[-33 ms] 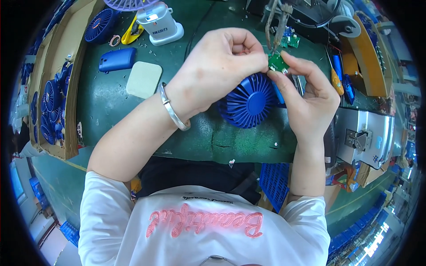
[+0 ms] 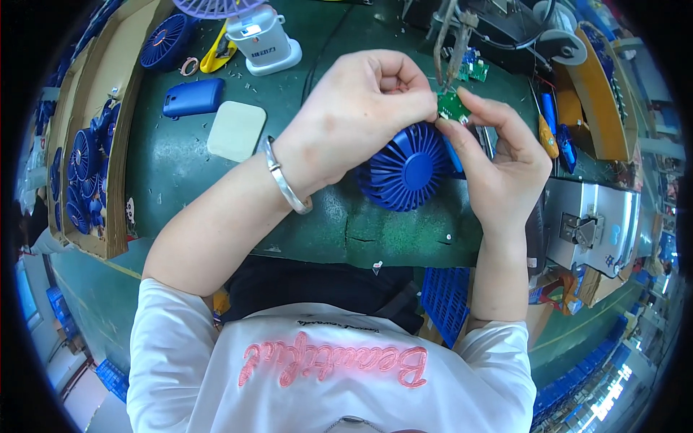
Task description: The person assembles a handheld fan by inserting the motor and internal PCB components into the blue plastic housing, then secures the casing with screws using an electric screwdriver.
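Note:
Between the thumb and forefinger of my right hand (image 2: 509, 162) is a small green circuit board (image 2: 452, 108), pinched by its right side. My left hand (image 2: 354, 115) is closed in a pinch at the board's left edge; what its fingertips hold is too small and hidden to tell. Two worn metal prongs (image 2: 451, 54), looking like soldering tips, point down at the board's top edge, close to or touching it. Under my hands a round dark blue fan (image 2: 417, 170) lies on the green bench mat (image 2: 317, 234), partly covered by my left wrist.
More green boards (image 2: 474, 69) lie behind the prongs. Left stand a white fan base (image 2: 263, 43), a blue casing (image 2: 193, 97), a pale square pad (image 2: 237, 130) and a cardboard tray (image 2: 114, 216) of blue fans. At right are a solder spool (image 2: 563, 40), an orange-handled tool (image 2: 548, 136) and a metal case (image 2: 592, 224).

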